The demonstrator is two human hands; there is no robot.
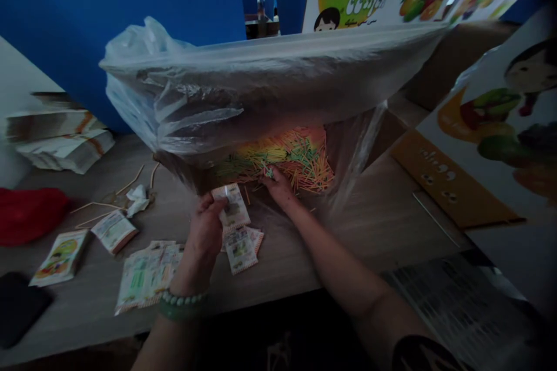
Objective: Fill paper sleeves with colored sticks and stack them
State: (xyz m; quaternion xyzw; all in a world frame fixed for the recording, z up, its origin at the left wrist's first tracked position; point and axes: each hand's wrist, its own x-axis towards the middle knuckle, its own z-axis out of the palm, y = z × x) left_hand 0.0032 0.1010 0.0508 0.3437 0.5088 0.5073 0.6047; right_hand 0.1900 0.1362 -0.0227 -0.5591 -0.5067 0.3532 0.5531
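Observation:
My left hand (203, 239), with a beaded bracelet and a green bangle at the wrist, is closed on a small printed packet (235, 213), its thumb across the front. Inside a box lined with a clear plastic bag (278, 64), my right hand (279, 188) pinches a few thin coloured sticks (269, 172). Around and behind those fingers lies a heap of loose sticks (304, 153) in orange, yellow, pink and green. Just below the held packet, more flat packets (242, 252) rest on the table.
Several packets (145, 275) are spread left of my left forearm. Two thicker packets (114, 232) (61, 258), a crumpled tissue (137, 200), a red cloth-like item (32, 214) and a dark object (21, 307) are farther left. Stacked cartons (61, 136) stand behind. Printed boxes (491, 145) flank the right.

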